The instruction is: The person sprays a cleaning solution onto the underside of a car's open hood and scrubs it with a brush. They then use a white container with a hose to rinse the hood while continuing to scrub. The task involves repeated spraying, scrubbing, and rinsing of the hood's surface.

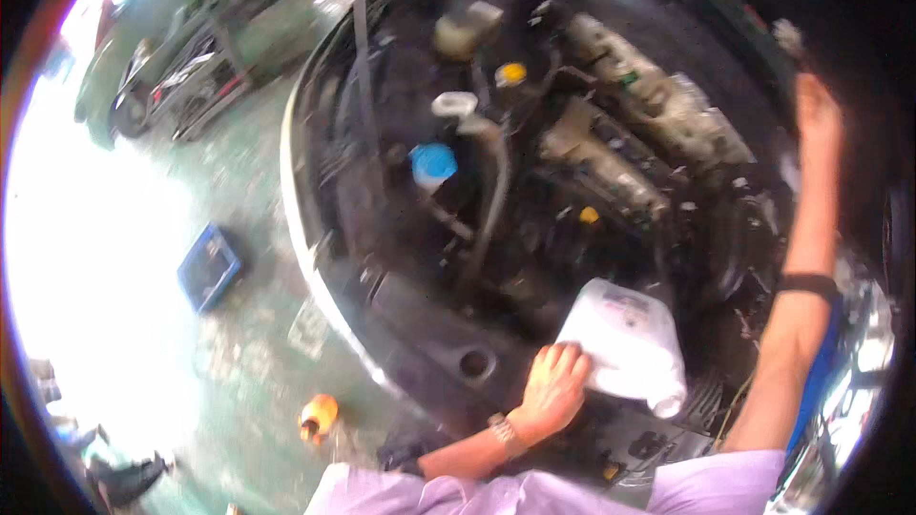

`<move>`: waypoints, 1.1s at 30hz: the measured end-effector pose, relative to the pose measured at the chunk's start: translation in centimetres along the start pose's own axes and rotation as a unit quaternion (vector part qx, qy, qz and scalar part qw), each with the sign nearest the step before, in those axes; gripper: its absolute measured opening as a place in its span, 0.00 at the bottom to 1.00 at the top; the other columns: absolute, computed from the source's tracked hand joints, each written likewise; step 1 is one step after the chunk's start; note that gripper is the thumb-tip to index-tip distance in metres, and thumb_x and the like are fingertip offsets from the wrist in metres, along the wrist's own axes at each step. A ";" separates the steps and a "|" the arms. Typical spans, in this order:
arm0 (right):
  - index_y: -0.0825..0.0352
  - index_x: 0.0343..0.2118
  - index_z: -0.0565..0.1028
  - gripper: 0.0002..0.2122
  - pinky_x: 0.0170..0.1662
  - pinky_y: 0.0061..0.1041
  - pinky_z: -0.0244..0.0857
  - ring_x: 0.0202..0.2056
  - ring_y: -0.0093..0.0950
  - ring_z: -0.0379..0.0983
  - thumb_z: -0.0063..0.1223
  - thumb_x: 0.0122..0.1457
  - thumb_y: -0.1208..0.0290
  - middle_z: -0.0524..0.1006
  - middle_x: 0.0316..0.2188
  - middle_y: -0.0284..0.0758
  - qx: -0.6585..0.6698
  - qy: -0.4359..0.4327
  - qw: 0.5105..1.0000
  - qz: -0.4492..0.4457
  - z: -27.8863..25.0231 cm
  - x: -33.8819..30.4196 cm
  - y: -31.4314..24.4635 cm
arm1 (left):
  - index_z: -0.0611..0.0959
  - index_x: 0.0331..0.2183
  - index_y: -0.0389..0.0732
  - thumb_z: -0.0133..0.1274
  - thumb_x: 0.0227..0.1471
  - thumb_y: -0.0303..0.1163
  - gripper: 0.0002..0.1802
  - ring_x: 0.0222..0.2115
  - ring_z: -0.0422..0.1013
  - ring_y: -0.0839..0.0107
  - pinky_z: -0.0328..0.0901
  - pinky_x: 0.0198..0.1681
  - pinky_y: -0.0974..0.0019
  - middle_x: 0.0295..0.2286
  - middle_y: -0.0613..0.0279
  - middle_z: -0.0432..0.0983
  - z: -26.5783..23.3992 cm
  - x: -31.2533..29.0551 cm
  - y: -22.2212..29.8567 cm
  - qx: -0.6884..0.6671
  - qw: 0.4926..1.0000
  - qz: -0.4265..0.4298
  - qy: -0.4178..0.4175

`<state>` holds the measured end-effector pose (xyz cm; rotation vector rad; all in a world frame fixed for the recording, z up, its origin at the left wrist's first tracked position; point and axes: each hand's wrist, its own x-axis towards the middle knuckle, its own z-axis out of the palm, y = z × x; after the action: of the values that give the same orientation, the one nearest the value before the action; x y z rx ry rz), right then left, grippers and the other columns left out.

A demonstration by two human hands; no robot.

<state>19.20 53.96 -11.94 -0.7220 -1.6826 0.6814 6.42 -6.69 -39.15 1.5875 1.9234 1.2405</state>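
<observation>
My left hand [555,389], with a watch on its wrist, has its fingers curled round the edge of a white plastic jug [625,343]. The jug lies tilted over the front of an open engine bay, its neck pointing toward me. Far out to the right, my right hand [818,110] reaches up beside the dark edge of the bay, close to a small pale thing [787,38] too blurred to name. Motion smears that hand's fingers. Inside the bay are a blue cap [433,164], a yellow cap [511,73] and a second yellow cap [589,216].
A thin upright rod [361,48] stands at the bay's left side. On the green floor are a blue tray [209,267] and an orange bottle [318,417]. Farther off at upper left stands a wheeled metal frame [196,81]. Hoses and engine parts crowd the bay.
</observation>
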 end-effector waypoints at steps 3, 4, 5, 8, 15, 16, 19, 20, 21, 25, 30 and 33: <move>0.86 0.43 0.68 0.11 0.56 0.32 0.66 0.47 0.39 0.71 0.42 0.59 0.84 0.72 0.43 0.53 0.302 0.002 0.938 0.169 -5.7 2.0 1.2 | 0.73 0.34 0.37 0.51 0.34 0.24 0.17 0.40 0.64 0.56 0.60 0.44 0.57 0.36 0.53 0.68 0.5 0.0 -0.2 0.012 1.000 -0.003 0.024; 0.85 0.45 0.67 0.12 0.55 0.30 0.66 0.47 0.38 0.70 0.42 0.59 0.83 0.72 0.44 0.53 0.283 -0.025 0.949 0.138 -6.9 1.7 1.3 | 0.73 0.33 0.37 0.51 0.34 0.24 0.17 0.40 0.64 0.56 0.60 0.44 0.57 0.36 0.54 0.68 0.6 0.0 -0.1 0.014 1.000 -0.005 0.028; 0.85 0.45 0.67 0.12 0.54 0.30 0.67 0.46 0.38 0.71 0.42 0.60 0.83 0.72 0.43 0.53 0.278 0.011 0.952 0.128 -7.5 0.9 1.2 | 0.73 0.33 0.37 0.50 0.35 0.23 0.16 0.40 0.64 0.57 0.60 0.44 0.58 0.36 0.54 0.69 0.7 0.0 0.0 0.019 0.999 -0.003 0.028; 0.81 0.44 0.69 0.12 0.49 0.24 0.69 0.41 0.31 0.73 0.46 0.59 0.80 0.75 0.40 0.46 0.278 0.018 0.948 0.152 -7.7 -3.8 -0.1 | 0.74 0.32 0.37 0.50 0.35 0.23 0.15 0.39 0.65 0.58 0.61 0.43 0.60 0.35 0.55 0.69 0.7 0.0 0.3 0.038 0.998 0.003 0.058; 0.74 0.39 0.75 0.10 0.34 0.16 0.66 0.28 0.19 0.70 0.53 0.56 0.74 0.76 0.32 0.35 0.208 0.014 0.960 0.188 -2.8 -13.8 -6.4 | 0.74 0.31 0.38 0.52 0.31 0.20 0.16 0.38 0.64 0.57 0.61 0.39 0.60 0.33 0.56 0.68 1.4 -0.3 0.5 0.074 0.994 -0.002 0.086; 0.73 0.37 0.75 0.09 0.31 0.15 0.64 0.26 0.18 0.69 0.54 0.56 0.73 0.76 0.29 0.33 0.252 0.023 0.948 0.194 -2.1 -15.6 -7.3 | 0.74 0.31 0.38 0.52 0.30 0.20 0.17 0.38 0.64 0.57 0.61 0.39 0.59 0.33 0.56 0.68 1.4 -0.1 0.5 0.076 0.994 0.003 0.082; 0.69 0.31 0.75 0.05 0.28 0.16 0.60 0.23 0.14 0.65 0.53 0.55 0.73 0.75 0.26 0.30 0.255 -0.032 0.945 0.202 -1.0 -19.2 -11.0 | 0.71 0.30 0.38 0.55 0.25 0.19 0.20 0.37 0.64 0.54 0.62 0.36 0.57 0.33 0.54 0.67 0.2 0.6 0.1 0.087 0.994 0.022 0.056; 0.67 0.29 0.74 0.04 0.27 0.16 0.59 0.22 0.13 0.64 0.52 0.55 0.73 0.75 0.26 0.28 0.247 -0.036 0.949 0.195 -0.5 -20.0 -11.9 | 0.72 0.30 0.37 0.54 0.26 0.19 0.20 0.36 0.64 0.53 0.62 0.36 0.55 0.32 0.53 0.67 -0.5 1.3 -0.3 0.075 0.996 0.007 0.046; 0.66 0.30 0.74 0.03 0.27 0.16 0.59 0.21 0.14 0.63 0.51 0.56 0.73 0.75 0.26 0.28 0.241 -0.014 0.947 0.213 0.0 -20.4 -12.6 | 0.72 0.30 0.36 0.54 0.27 0.19 0.19 0.35 0.64 0.51 0.63 0.36 0.54 0.32 0.51 0.68 -1.5 1.8 -0.8 0.075 0.995 0.019 0.061; 0.67 0.37 0.72 0.07 0.26 0.20 0.65 0.21 0.16 0.64 0.51 0.56 0.74 0.76 0.28 0.32 0.244 0.038 0.947 0.205 1.9 -21.5 -13.8 | 0.75 0.27 0.36 0.48 0.31 0.17 0.13 0.33 0.65 0.49 0.63 0.35 0.54 0.28 0.50 0.69 -5.8 5.1 -3.6 0.074 0.990 0.079 0.092; 0.67 0.39 0.72 0.08 0.25 0.22 0.66 0.21 0.17 0.65 0.49 0.58 0.74 0.75 0.26 0.32 0.241 0.097 0.941 0.215 6.7 -21.5 -13.5 | 0.75 0.27 0.36 0.47 0.28 0.16 0.15 0.31 0.64 0.50 0.61 0.33 0.53 0.27 0.50 0.68 -13.2 6.4 -8.6 0.085 0.987 0.100 0.093; 0.68 0.38 0.72 0.07 0.25 0.23 0.66 0.20 0.17 0.65 0.48 0.58 0.73 0.75 0.25 0.31 0.224 0.142 0.941 0.210 12.2 -20.0 -13.4 | 0.74 0.28 0.36 0.48 0.26 0.16 0.18 0.31 0.62 0.50 0.60 0.33 0.52 0.29 0.50 0.67 -16.2 6.0 -11.3 0.059 0.988 0.129 0.054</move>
<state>9.53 29.25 -16.72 -0.8094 -1.0579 1.1558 -14.18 -7.42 -37.61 1.9180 1.9338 1.3591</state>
